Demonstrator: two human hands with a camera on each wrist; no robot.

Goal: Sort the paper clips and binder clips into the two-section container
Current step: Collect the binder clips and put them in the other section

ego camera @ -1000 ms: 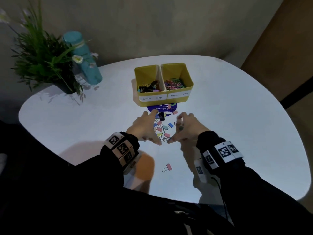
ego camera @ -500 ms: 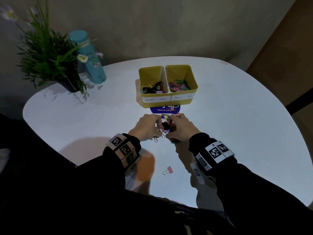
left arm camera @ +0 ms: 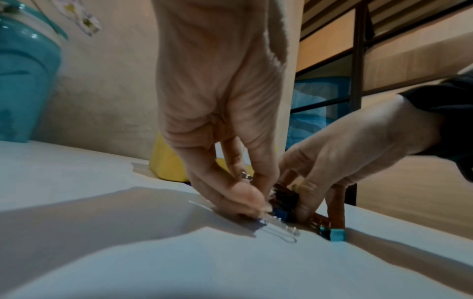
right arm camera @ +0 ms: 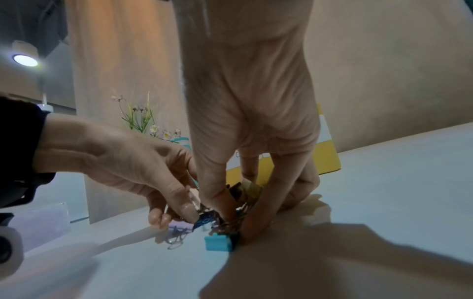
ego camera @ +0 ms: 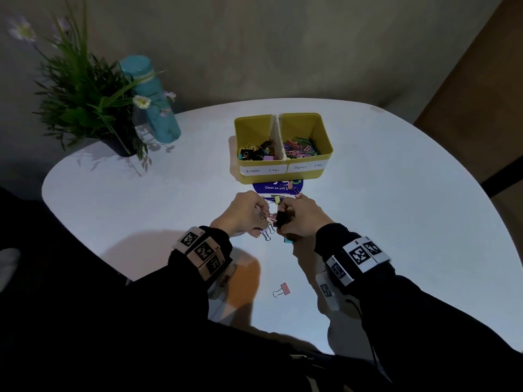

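A yellow two-section container (ego camera: 308, 176) stands at the table's middle; its left section holds binder clips (ego camera: 256, 153), its right section coloured paper clips (ego camera: 300, 147). Just in front of it, both hands have gathered a bunch of binder clips (ego camera: 278, 217) between them. My left hand (ego camera: 247, 212) (left arm camera: 245, 198) curls its fingers round clips on the left of the bunch. My right hand (ego camera: 300, 217) (right arm camera: 240, 214) grips clips on the right, a black one among them. A teal binder clip (right arm camera: 220, 242) (left arm camera: 336, 234) lies on the table by the right fingers. A pink binder clip (ego camera: 283, 290) lies alone nearer me.
A potted plant (ego camera: 85, 100) and a teal bottle (ego camera: 154, 103) stand at the table's back left. A round blue sticker (ego camera: 278, 186) lies under the container's front. The white table (ego camera: 396, 222) curves off at the right.
The hands, spread either side of the scattered clips a second ago, have closed together and scooped the clips into a bunch between them.
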